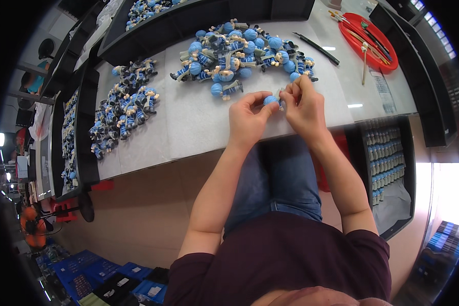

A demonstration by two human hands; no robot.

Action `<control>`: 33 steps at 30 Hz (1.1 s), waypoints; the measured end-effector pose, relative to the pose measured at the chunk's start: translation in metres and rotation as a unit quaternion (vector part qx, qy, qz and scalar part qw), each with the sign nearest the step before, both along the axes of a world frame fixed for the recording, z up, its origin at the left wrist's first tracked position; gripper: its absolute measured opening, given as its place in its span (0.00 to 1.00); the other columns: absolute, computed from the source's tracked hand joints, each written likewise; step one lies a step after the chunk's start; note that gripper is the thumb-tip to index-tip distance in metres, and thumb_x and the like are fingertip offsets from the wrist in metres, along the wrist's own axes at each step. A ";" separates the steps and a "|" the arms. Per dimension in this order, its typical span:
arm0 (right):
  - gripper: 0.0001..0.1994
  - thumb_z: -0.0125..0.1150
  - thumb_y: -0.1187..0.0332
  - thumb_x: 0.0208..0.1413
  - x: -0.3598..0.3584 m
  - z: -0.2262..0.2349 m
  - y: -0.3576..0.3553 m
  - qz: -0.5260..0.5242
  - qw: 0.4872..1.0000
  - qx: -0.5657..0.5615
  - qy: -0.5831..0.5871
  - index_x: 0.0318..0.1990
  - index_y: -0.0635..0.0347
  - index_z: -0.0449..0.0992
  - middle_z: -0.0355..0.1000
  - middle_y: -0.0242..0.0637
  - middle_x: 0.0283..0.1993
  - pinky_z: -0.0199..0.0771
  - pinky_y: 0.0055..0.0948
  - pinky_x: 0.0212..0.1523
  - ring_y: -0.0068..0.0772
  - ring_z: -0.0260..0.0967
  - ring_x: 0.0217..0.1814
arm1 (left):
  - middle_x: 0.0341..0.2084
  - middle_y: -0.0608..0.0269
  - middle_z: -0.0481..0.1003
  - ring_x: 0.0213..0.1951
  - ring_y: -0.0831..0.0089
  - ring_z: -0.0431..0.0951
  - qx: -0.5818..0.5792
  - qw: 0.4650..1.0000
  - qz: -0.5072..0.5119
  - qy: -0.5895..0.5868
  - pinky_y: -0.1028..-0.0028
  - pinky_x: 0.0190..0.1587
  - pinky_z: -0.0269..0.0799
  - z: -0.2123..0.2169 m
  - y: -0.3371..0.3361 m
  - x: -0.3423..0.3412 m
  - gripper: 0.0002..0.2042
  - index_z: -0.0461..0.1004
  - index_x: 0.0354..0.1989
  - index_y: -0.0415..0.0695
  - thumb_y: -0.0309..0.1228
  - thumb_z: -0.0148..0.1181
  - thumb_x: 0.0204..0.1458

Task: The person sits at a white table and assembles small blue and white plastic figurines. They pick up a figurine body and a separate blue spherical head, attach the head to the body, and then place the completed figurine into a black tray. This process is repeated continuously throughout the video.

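Both hands meet over the near edge of the white table (199, 117). My left hand (246, 118) pinches a small toy figure (272, 100) by its round blue head. My right hand (305, 104) grips the same figure from the right side, fingertips on its body. Just beyond the hands lies a heap of the same blue-headed figures (239, 51). One loose figure (225, 90) rests on the table close to my left hand.
A second pile of figures (125, 109) covers the table's left part. A red tray (367, 41) with brushes sits at the far right, a black stick (316, 48) beside it. A black tray (387, 163) of figures stands at my right, blue crates (86, 275) on the floor.
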State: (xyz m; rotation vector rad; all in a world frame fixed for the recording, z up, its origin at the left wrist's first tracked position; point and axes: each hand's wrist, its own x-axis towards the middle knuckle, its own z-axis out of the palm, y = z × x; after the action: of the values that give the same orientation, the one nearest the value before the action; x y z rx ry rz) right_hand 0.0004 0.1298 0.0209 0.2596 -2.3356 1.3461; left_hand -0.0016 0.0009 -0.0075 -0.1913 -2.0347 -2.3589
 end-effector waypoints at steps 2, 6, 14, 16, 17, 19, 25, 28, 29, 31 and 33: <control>0.10 0.55 0.82 0.42 -0.004 0.000 0.001 -0.021 1.000 0.013 0.008 0.26 0.63 0.59 0.64 0.41 0.18 0.63 0.32 0.21 0.41 0.66 0.20 | 0.30 0.57 0.75 0.32 0.76 0.75 0.017 1.000 -0.003 -0.014 0.80 0.35 0.71 0.001 -0.001 0.003 0.12 0.72 0.36 0.32 0.20 0.61 0.41; 0.10 0.56 0.82 0.41 0.002 -0.001 -0.001 0.005 1.000 0.001 0.010 0.27 0.63 0.60 0.64 0.41 0.18 0.63 0.32 0.21 0.42 0.66 0.20 | 0.30 0.57 0.74 0.32 0.77 0.75 0.008 1.000 -0.001 -0.003 0.80 0.36 0.71 -0.002 -0.001 0.001 0.12 0.72 0.36 0.32 0.19 0.61 0.41; 0.09 0.56 0.81 0.43 -0.004 0.001 0.010 -0.029 0.996 0.071 0.047 0.26 0.62 0.60 0.64 0.40 0.18 0.63 0.29 0.22 0.37 0.65 0.20 | 0.29 0.58 0.75 0.32 0.77 0.74 0.017 1.000 -0.015 -0.010 0.80 0.34 0.71 -0.003 0.000 0.003 0.11 0.72 0.37 0.32 0.19 0.59 0.42; 0.10 0.57 0.80 0.43 -0.012 0.009 0.023 -0.070 0.994 -0.009 0.085 0.26 0.63 0.60 0.64 0.38 0.19 0.63 0.27 0.22 0.32 0.64 0.20 | 0.29 0.59 0.74 0.32 0.78 0.74 0.030 0.999 -0.022 -0.017 0.80 0.35 0.70 0.001 -0.001 0.002 0.12 0.71 0.38 0.32 0.19 0.58 0.43; 0.10 0.58 0.79 0.44 -0.017 0.012 0.031 -0.088 0.990 -0.049 0.103 0.26 0.63 0.61 0.65 0.38 0.19 0.63 0.26 0.22 0.29 0.63 0.19 | 0.29 0.59 0.74 0.32 0.78 0.74 0.034 0.999 -0.025 -0.015 0.81 0.35 0.70 0.003 -0.002 0.002 0.12 0.71 0.39 0.33 0.19 0.58 0.44; 0.11 0.59 0.78 0.44 -0.032 0.011 0.054 -0.127 0.978 -0.089 0.139 0.25 0.63 0.60 0.65 0.37 0.19 0.62 0.24 0.22 0.24 0.61 0.20 | 0.31 0.59 0.74 0.33 0.78 0.74 0.045 0.998 -0.038 -0.020 0.81 0.37 0.69 0.003 -0.003 0.004 0.12 0.70 0.40 0.32 0.18 0.56 0.45; 0.10 0.63 0.71 0.41 -0.066 -0.002 0.104 -0.169 0.981 0.083 0.049 0.27 0.63 0.67 0.69 0.37 0.22 0.64 0.27 0.28 0.34 0.66 0.24 | 0.37 0.60 0.73 0.38 0.78 0.72 0.060 0.995 -0.080 -0.009 0.80 0.43 0.68 0.011 -0.005 0.003 0.13 0.70 0.43 0.34 0.18 0.54 0.47; 0.10 0.63 0.71 0.40 -0.064 0.001 0.101 -0.150 0.976 0.125 0.093 0.31 0.63 0.70 0.71 0.38 0.28 0.65 0.25 0.32 0.34 0.68 0.31 | 0.38 0.61 0.72 0.39 0.78 0.71 0.056 0.994 -0.089 0.004 0.79 0.44 0.67 0.014 -0.008 0.006 0.13 0.70 0.44 0.35 0.19 0.53 0.48; 0.11 0.63 0.72 0.40 -0.053 0.011 0.093 -0.163 0.971 0.119 0.130 0.33 0.63 0.71 0.71 0.39 0.31 0.65 0.24 0.33 0.34 0.69 0.34 | 0.38 0.61 0.72 0.39 0.78 0.71 0.051 0.995 -0.087 0.009 0.79 0.43 0.67 0.015 -0.011 0.008 0.13 0.69 0.44 0.35 0.19 0.52 0.48; 0.13 0.63 0.73 0.41 -0.029 0.018 0.079 -0.097 0.984 0.032 0.143 0.37 0.63 0.71 0.71 0.39 0.37 0.65 0.24 0.35 0.33 0.68 0.40 | 0.38 0.61 0.72 0.39 0.78 0.71 0.062 0.994 -0.090 0.020 0.79 0.43 0.68 0.016 -0.009 0.007 0.13 0.69 0.44 0.36 0.20 0.51 0.49; 0.17 0.61 0.75 0.42 0.003 0.020 0.060 0.100 0.991 -0.077 0.050 0.42 0.62 0.70 0.70 0.40 0.42 0.65 0.24 0.37 0.31 0.67 0.45 | 0.39 0.60 0.72 0.40 0.78 0.71 0.083 0.992 -0.093 0.028 0.78 0.44 0.68 0.013 -0.010 0.006 0.13 0.69 0.45 0.36 0.21 0.51 0.50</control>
State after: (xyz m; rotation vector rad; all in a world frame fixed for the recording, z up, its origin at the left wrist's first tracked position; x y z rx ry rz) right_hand 0.0032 0.1894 0.0412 0.5135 -2.1548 1.5619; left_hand 0.0048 -0.0095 0.0055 -0.4565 -1.8591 -2.5832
